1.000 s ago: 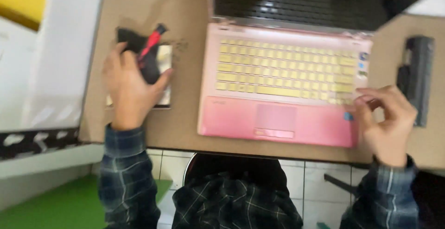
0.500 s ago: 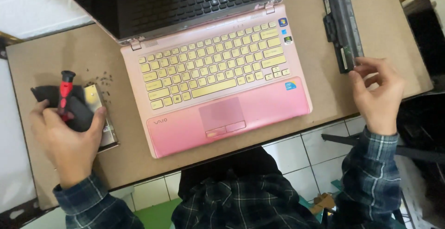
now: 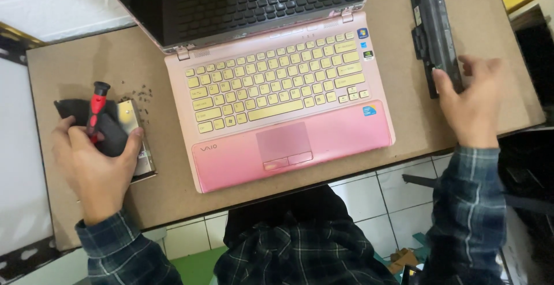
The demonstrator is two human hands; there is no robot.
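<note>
- Left hand (image 3: 95,164) clenches a red-handled screwdriver (image 3: 95,109) with a black cover panel (image 3: 98,126), at nine o'clock of the pink open laptop (image 3: 323,141), keeping both ready
- Right hand (image 3: 473,103), fingers loose, touches the long black battery pack (image 3: 435,31) at two o'clock; grasp unclear

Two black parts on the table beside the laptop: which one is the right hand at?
The long black battery bar right of the pink laptop; the right hand touches its near end. The other black part sits under the left hand, with the red screwdriver.

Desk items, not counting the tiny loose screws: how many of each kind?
Laptop: 1
Battery pack: 1
Screwdriver: 1
Black cover panel, under the left hand: 1
Metal drive: 1
Total: 5
The right hand touches the battery pack.
</note>
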